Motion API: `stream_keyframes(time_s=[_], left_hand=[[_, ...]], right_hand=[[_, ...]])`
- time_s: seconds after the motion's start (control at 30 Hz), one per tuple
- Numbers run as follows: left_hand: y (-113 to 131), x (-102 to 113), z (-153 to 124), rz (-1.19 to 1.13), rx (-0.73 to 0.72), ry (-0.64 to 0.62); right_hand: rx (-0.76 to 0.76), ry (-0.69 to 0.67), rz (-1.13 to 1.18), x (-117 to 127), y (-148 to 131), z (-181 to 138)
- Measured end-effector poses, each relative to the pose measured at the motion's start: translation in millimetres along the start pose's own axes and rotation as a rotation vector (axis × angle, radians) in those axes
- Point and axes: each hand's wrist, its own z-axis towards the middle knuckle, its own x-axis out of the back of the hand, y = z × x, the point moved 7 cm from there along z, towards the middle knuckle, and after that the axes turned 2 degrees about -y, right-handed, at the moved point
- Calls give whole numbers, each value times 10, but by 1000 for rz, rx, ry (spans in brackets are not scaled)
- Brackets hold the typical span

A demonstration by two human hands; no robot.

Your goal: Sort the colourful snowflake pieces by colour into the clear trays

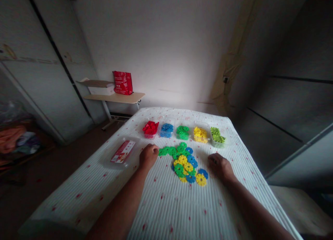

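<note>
A flat cluster of joined snowflake discs [185, 162] in green, yellow and blue lies on the white bedspread [179, 205] between my hands. My left hand [148, 156] is curled closed at the left end of the green row, its fingers touching a green disc [161, 151]. My right hand [220, 166] rests closed on the bedspread just right of the cluster, apart from it; I cannot see anything in it.
Behind the cluster stand clear tubs of discs: red [150, 128], blue [166, 130], green [182, 131], yellow [200, 134], lime [218, 135]. A clear lidded box with a red card [122, 151] lies left. A small table with a red bag [122, 82] stands by the wall.
</note>
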Motion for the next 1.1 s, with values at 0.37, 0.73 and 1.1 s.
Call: stream_keyframes(time_s=[0.37,0.73,1.1], left_hand=[[20,14,-11,20,-5,-3],[-9,-14,3,-6,-7,-7],[18,6,-6,14,8,-10]], right_hand=[[57,-137,128,-170,-553,176],[37,-267,-214,-313,-751,280],[154,-9,-36,-72,-579,642]])
